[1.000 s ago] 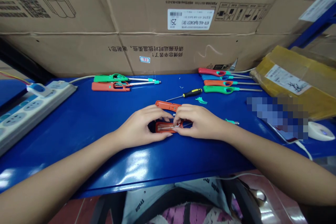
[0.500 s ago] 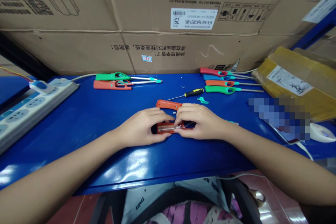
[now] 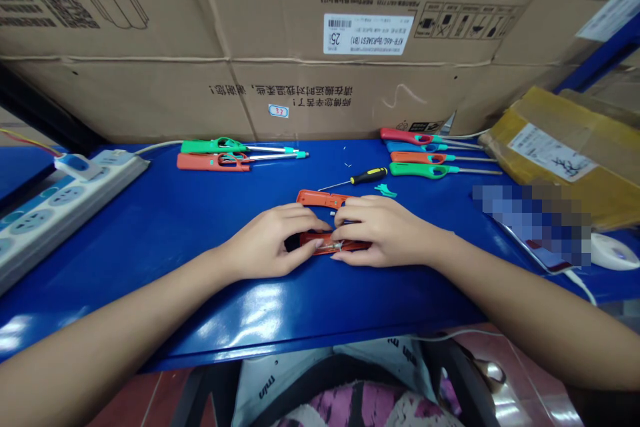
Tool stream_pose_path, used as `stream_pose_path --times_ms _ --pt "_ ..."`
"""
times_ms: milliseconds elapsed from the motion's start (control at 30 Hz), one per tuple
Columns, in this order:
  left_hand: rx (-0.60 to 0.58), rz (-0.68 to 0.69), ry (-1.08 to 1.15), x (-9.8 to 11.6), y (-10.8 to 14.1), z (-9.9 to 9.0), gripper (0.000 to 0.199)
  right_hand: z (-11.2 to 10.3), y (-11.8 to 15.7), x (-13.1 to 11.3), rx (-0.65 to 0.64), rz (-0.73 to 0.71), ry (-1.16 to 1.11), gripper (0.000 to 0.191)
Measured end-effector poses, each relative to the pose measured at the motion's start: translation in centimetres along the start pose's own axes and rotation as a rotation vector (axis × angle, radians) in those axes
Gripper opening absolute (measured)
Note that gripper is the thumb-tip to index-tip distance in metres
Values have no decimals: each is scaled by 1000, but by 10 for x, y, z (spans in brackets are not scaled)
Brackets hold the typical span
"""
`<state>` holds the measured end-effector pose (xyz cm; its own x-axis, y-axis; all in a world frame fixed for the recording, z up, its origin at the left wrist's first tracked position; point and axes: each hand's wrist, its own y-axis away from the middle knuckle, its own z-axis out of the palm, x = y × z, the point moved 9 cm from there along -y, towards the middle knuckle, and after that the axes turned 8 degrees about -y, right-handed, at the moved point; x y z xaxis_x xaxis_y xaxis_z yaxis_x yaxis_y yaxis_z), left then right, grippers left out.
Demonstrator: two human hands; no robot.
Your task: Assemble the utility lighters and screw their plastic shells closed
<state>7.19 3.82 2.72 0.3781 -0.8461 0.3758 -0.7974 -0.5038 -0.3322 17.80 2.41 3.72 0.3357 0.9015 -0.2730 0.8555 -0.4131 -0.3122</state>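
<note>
An opened orange lighter shell (image 3: pixel 325 248) with small parts inside lies on the blue table between my hands. My left hand (image 3: pixel 275 240) grips its left end, the thumb laid over the inner parts. My right hand (image 3: pixel 380 232) closes on the shell's right part, fingertips at the parts near its middle. Behind them rests the other orange shell half (image 3: pixel 320 199), partly covered by my right fingers. A small white piece (image 3: pixel 333 213) sits between the two halves. Farther back are a black and yellow screwdriver (image 3: pixel 369 176) and a teal trigger piece (image 3: pixel 385 191).
Green (image 3: pixel 210 146) and orange (image 3: pixel 210 162) lighters lie at the back left, several more (image 3: pixel 420 170) at the back right. A power strip (image 3: pixel 65 203) is at the left. On the right are a yellow-taped package (image 3: pixel 565 147), a phone (image 3: pixel 530 233) and a white mouse (image 3: pixel 613 252).
My left thumb has moved from the shell's near edge onto the parts inside. My right fingers have shifted slightly over the shell, thumb and fingers a little farther apart.
</note>
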Motion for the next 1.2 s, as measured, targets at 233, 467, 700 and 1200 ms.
stream_pose_path --times_ms 233,467,700,1200 --pt "69 15 16 1 1 -7 24 -34 9 26 157 170 52 27" --pt "52 83 -12 8 -1 -7 22 -41 26 60 -44 406 -13 18" --pt "31 191 -185 17 1 -5 19 -22 24 54 -148 449 -158 13" --pt "27 185 -249 9 2 -9 20 -25 41 62 -263 547 -320 13"
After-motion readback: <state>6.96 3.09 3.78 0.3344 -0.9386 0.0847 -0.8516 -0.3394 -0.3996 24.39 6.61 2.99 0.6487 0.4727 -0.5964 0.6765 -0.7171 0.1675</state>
